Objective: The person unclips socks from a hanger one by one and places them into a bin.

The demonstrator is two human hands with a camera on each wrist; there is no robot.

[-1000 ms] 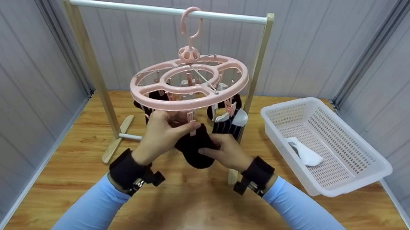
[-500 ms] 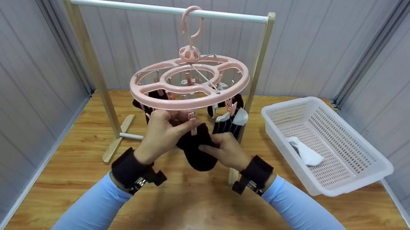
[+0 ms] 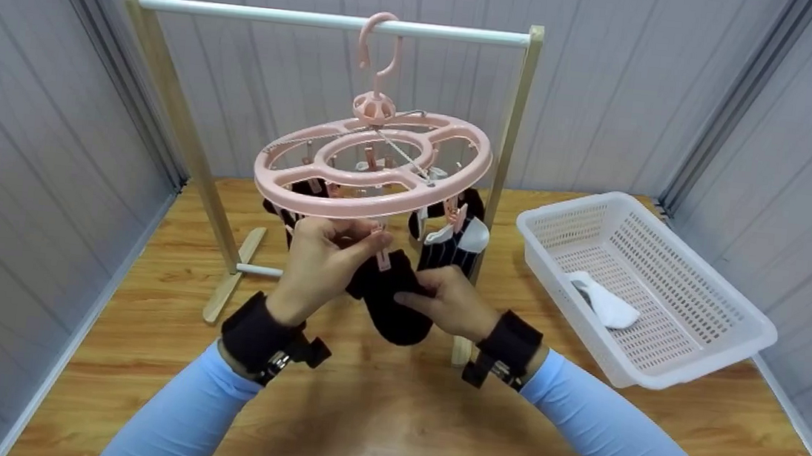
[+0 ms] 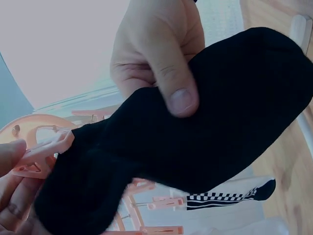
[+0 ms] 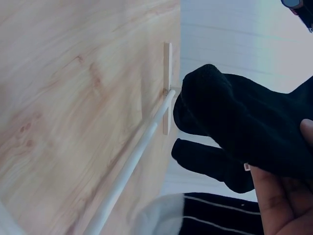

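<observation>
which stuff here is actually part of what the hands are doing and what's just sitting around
In use:
black sock, held by the right hand
pink clip, pinched by the left hand
pink round hanger

Lying about:
white basket
white sock in the basket
striped sock, already clipped

Two forearms in light blue sleeves; the right sleeve bears faint grey lettering. Each wrist wears a black strap with a small dark camera mount.
</observation>
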